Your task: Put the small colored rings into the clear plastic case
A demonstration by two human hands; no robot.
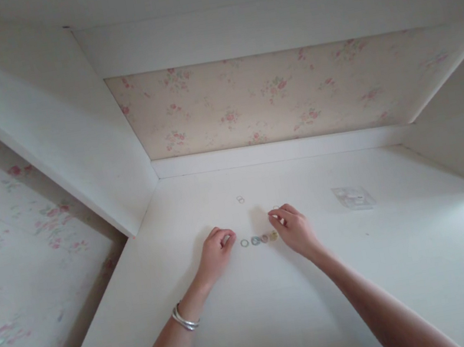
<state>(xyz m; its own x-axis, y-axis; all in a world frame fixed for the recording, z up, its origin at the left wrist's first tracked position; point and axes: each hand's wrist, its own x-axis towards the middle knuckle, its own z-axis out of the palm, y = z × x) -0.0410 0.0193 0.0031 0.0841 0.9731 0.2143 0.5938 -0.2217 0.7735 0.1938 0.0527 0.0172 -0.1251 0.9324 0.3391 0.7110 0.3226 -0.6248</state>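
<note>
Rings (255, 241), small, lay in a short row on a white tabletop (258, 324), between the two hands. Left end: a pale greenish ring (244, 243), just beside the left hand (219, 250) and apart from it. Right end: a yellowish piece (273, 236), close under the right hand (294, 229); contact could not be told. Left thumb and forefinger were brought together at the tips; whether anything thin was pinched, could not tell. Right thumb and fingers were curled near each other above the row, grip likewise unclear. A thin loop (276, 207) showed just beyond the right fingers. Farther back lay a thin pair of loops (241, 199); well to the right, a clear plastic packet (353, 198). Silvery bangles (186, 319) circled the left wrist.
</note>
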